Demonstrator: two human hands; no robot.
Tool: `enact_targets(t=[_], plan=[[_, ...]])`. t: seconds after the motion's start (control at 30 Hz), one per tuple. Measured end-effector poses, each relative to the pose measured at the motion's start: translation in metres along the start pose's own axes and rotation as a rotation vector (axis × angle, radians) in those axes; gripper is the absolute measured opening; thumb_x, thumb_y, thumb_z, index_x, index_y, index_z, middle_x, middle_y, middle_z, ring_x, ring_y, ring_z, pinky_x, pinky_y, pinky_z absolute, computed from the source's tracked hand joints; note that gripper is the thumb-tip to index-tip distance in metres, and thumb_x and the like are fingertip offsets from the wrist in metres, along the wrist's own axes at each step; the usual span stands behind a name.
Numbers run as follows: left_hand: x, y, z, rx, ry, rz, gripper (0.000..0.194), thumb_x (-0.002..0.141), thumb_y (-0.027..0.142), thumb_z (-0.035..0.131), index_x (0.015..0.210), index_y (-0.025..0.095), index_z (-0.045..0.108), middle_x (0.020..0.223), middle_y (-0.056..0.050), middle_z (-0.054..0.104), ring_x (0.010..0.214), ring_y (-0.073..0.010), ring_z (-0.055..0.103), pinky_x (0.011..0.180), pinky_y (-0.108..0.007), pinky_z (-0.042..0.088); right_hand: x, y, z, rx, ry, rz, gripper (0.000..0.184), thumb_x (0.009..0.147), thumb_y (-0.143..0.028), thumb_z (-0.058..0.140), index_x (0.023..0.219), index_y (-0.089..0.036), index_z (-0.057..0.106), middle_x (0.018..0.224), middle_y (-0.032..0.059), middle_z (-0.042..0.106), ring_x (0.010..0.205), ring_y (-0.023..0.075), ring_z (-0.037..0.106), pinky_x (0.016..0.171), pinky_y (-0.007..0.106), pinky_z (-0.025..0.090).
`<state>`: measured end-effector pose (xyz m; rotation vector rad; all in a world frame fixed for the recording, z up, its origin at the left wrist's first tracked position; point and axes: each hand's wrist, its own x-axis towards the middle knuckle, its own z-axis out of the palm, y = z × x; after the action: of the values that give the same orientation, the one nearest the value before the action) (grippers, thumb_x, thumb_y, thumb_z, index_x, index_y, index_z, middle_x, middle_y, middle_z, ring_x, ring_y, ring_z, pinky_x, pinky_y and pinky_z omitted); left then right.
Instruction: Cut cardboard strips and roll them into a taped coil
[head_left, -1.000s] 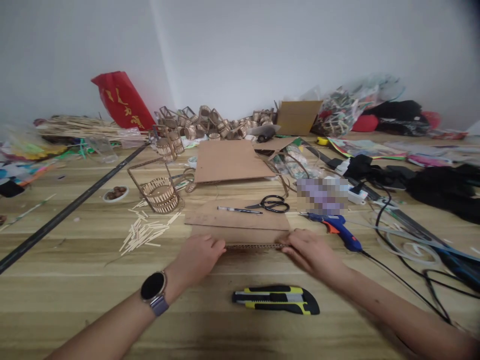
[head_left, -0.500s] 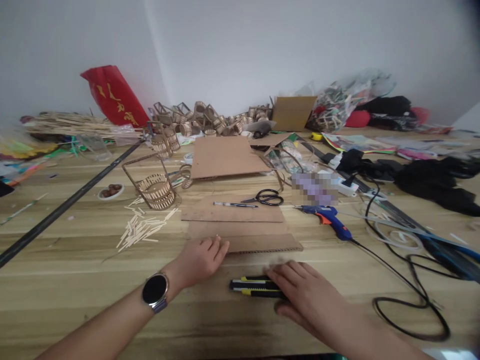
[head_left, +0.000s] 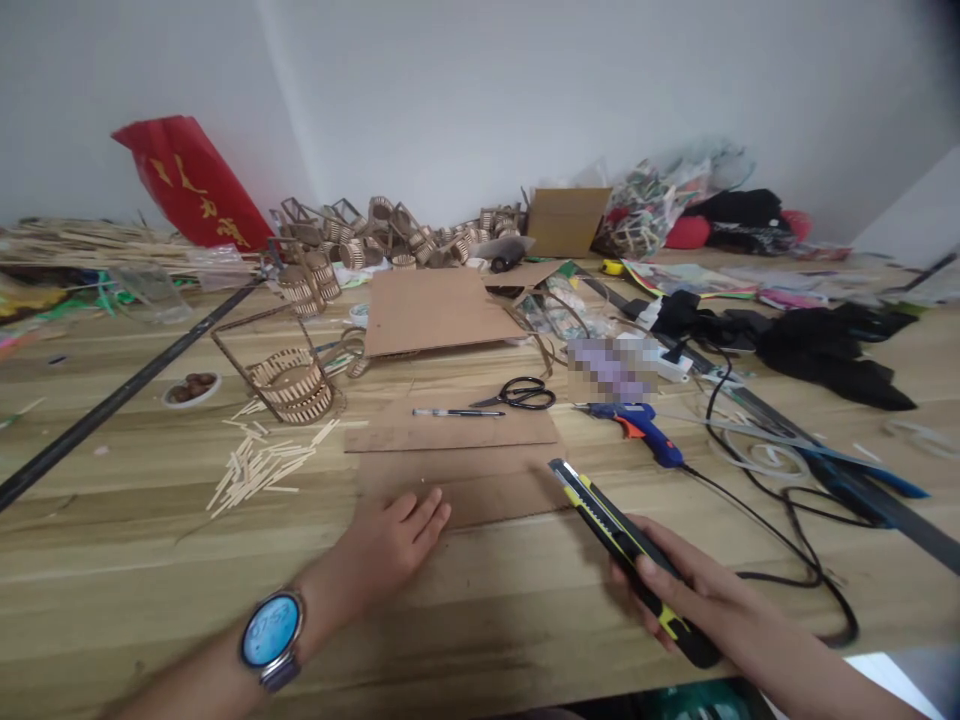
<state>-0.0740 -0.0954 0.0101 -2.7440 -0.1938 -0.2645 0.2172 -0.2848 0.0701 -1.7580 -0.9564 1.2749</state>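
Note:
My right hand (head_left: pixel 675 580) grips a black and yellow utility knife (head_left: pixel 615 540), raised over the table and pointing away to the upper left. Fingers extended, my left hand (head_left: pixel 405 530) lies flat on the near part of a cardboard piece (head_left: pixel 480 480). A watch sits on the left wrist. Behind the hands, a pen (head_left: pixel 457 413) and black-handled scissors (head_left: pixel 523 393) rest on the cardboard. A blue hot glue gun (head_left: pixel 637 428) lies to the right, beyond the knife's tip.
Thin wooden sticks (head_left: pixel 259 465) are scattered at left, near a small handled basket (head_left: pixel 291 380) and a bowl (head_left: pixel 191 390) of brown balls. A larger cardboard sheet (head_left: pixel 439 312) lies farther back. The glue gun's black cord (head_left: pixel 757 520) loops at right; several small baskets stand by the wall.
My right hand has picked the utility knife up off the table and tilted it upright. My left hand now presses on the cardboard's near part, whose raised edge has gone flat. The view has shifted slightly.

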Motion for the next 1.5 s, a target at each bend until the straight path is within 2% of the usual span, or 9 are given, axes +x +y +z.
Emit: enact_targets(t=[0.13,0.33,0.5,0.73,0.87,0.97,1.07,1.2,1.5], plan=[[-0.004,0.008,-0.002,-0.04,0.02,0.001,0.036,0.093,0.008,0.044,0.127,0.009,0.056,0.126,-0.016,0.066,0.094,-0.0245,0.064,0.072,-0.037,0.052,-0.001,0.006,-0.006,0.056,0.091,-0.014,0.051,0.079,-0.071,0.058,0.089,-0.021,0.06,0.074,0.0016,0.063,0.054,0.0112,0.048,0.05,0.024,0.043],[-0.003,0.009,-0.002,-0.045,0.065,-0.01,0.034,0.093,0.009,0.045,0.124,0.01,0.059,0.121,-0.016,0.068,0.089,-0.0243,0.064,0.07,-0.037,0.051,0.01,0.02,-0.012,0.14,0.091,0.078,0.063,0.076,-0.081,0.049,0.063,-0.019,0.05,0.04,-0.0078,0.037,0.035,0.0041,0.021,0.039,0.02,0.017],[0.007,0.006,-0.003,-0.054,0.183,0.024,0.027,0.097,0.015,0.043,0.109,0.007,0.066,0.107,-0.017,0.072,0.084,-0.0229,0.063,0.065,-0.034,0.05,0.01,0.019,-0.022,0.156,0.121,0.154,0.066,0.067,-0.083,0.056,0.058,-0.019,0.047,0.047,-0.0054,0.046,0.035,0.0019,0.024,0.038,0.019,0.02],[0.055,-0.009,-0.011,-0.239,0.087,0.119,0.03,0.093,0.022,0.052,0.063,0.018,0.056,0.064,-0.003,0.059,0.06,-0.0167,0.052,0.047,-0.026,0.034,0.007,0.021,-0.058,-0.116,0.318,0.08,0.069,0.062,-0.062,0.075,0.119,-0.027,0.056,0.081,-0.0003,0.066,0.048,0.0116,0.05,0.039,0.023,0.042],[0.086,-0.013,-0.006,-0.332,-0.006,0.215,0.032,0.095,0.033,0.051,0.067,0.018,0.057,0.069,-0.003,0.06,0.067,-0.018,0.054,0.052,-0.028,0.037,0.016,0.035,-0.082,-0.459,0.275,-0.095,0.057,0.069,-0.058,0.07,0.116,-0.028,0.064,0.105,0.0058,0.073,0.085,0.0266,0.068,0.071,0.035,0.058],[0.101,-0.01,-0.002,-0.386,-0.06,0.209,0.026,0.093,0.038,0.053,0.08,0.018,0.062,0.078,-0.005,0.064,0.074,-0.0196,0.057,0.061,-0.03,0.044,0.021,0.044,-0.093,-0.666,0.235,-0.21,0.05,0.077,-0.057,0.063,0.117,-0.027,0.068,0.114,0.0076,0.072,0.107,0.032,0.064,0.093,0.041,0.052],[0.106,-0.005,0.002,-0.445,-0.057,0.186,0.031,0.091,0.04,0.055,0.113,0.019,0.062,0.111,-0.009,0.067,0.097,-0.0243,0.06,0.084,-0.037,0.048,0.024,0.046,-0.097,-0.785,0.205,-0.27,0.051,0.082,-0.055,0.058,0.123,-0.026,0.066,0.111,0.01,0.071,0.104,0.0315,0.065,0.094,0.044,0.051],[0.102,0.0,0.011,-0.522,-0.02,0.222,0.051,0.097,0.037,0.045,0.144,0.019,0.042,0.151,-0.008,0.044,0.138,-0.0272,0.037,0.114,-0.044,0.03,0.026,0.043,-0.097,-0.855,0.155,-0.288,0.05,0.084,-0.051,0.057,0.127,-0.026,0.064,0.109,0.011,0.069,0.104,0.0314,0.064,0.095,0.046,0.05],[0.102,0.005,0.013,-0.566,-0.082,0.272,0.049,0.099,0.037,0.039,0.147,0.022,0.039,0.156,-0.003,0.038,0.147,-0.0266,0.024,0.12,-0.045,0.02,0.023,0.037,-0.095,-0.815,0.034,-0.318,0.048,0.085,-0.048,0.059,0.127,-0.027,0.065,0.121,0.0121,0.067,0.117,0.0345,0.059,0.102,0.048,0.046]])
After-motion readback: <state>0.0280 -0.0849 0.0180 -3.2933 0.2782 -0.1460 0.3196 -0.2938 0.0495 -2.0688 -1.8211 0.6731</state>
